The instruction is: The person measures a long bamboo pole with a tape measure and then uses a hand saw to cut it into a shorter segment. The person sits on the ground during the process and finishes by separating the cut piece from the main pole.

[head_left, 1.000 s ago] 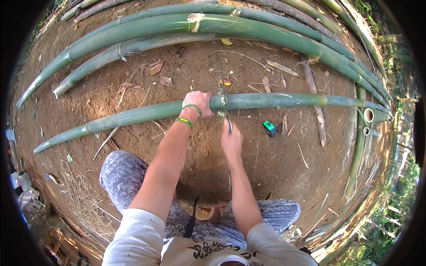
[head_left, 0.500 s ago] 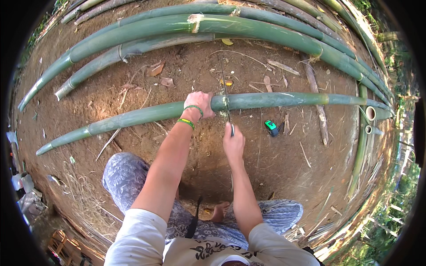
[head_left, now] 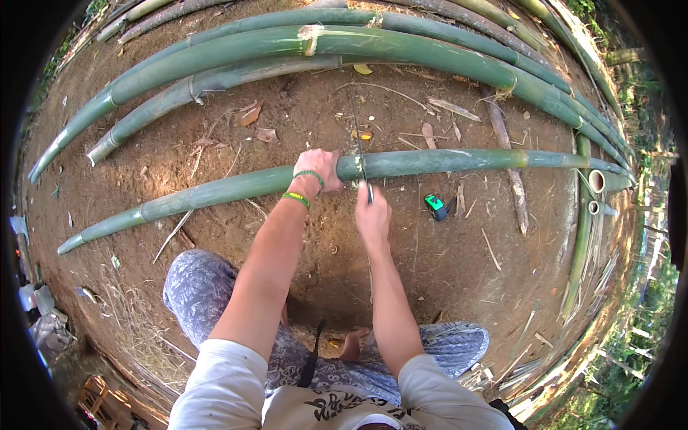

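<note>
A long green bamboo pole (head_left: pixel 437 162) lies crosswise in front of me, raised off the ground toward its right part. My left hand (head_left: pixel 319 170) is wrapped over the pole near its middle, with two bands on that wrist. Just right of it, a thin-bladed handsaw (head_left: pixel 357 129) crosses the pole, its blade pointing away from me. Pale sawdust sits on the bamboo around the blade. My right hand (head_left: pixel 373 215) is closed round the saw's dark handle, close to the near side of the pole. How deep the blade has cut cannot be seen.
A green and black tape measure (head_left: pixel 435 207) lies on the dirt right of my right hand. Several thicker bamboo poles (head_left: pixel 423 51) stretch across the far side. A thin log (head_left: pixel 510 168) runs beneath the pole. Cut bamboo ends (head_left: pixel 597 180) lie at the right.
My right hand has moved forward, away from me, bringing the saw handle closer to the pole. My left hand keeps its hold on the bamboo. The view has shifted slightly.
</note>
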Motion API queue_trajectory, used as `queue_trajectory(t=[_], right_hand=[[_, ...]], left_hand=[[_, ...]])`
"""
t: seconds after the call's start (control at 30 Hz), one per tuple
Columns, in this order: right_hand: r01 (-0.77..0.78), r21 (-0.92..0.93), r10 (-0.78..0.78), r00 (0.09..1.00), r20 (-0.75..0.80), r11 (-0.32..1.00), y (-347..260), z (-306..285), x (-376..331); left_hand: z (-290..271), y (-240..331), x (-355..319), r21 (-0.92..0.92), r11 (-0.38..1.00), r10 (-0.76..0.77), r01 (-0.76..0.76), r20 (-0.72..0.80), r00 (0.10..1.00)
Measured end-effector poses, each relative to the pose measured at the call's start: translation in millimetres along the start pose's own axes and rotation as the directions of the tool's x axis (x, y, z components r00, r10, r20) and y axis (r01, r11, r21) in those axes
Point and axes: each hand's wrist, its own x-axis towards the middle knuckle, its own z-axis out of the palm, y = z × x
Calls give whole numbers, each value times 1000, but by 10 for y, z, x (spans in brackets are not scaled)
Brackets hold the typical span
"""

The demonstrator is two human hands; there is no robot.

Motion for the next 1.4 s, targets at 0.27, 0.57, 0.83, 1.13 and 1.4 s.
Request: queue_trajectory(t=[0.27, 0.57, 0.83, 1.13, 1.4], right_hand=[[-95, -29, 98, 987, 125, 995, 294, -330, -868], [1, -17, 0, 999, 50, 1000, -98, 41, 188], [-62, -32, 64, 996, 59, 998, 269, -225, -710], [-15, -20, 17, 995, 94, 1000, 306, -339, -935], [-76, -58, 76, 997, 4, 995, 59, -22, -82]], left_hand=[[74, -158, -96, 3, 999, -33, 33, -11, 999], [67, 8, -46, 0, 1000, 0, 0, -63, 998], [98, -77, -85, -1, 999, -51, 51, -59, 997], [104, -133, -146, 27, 997, -65, 66, -30, 997], [15, 74, -96, 7, 1000, -14, 14, -57, 998]])
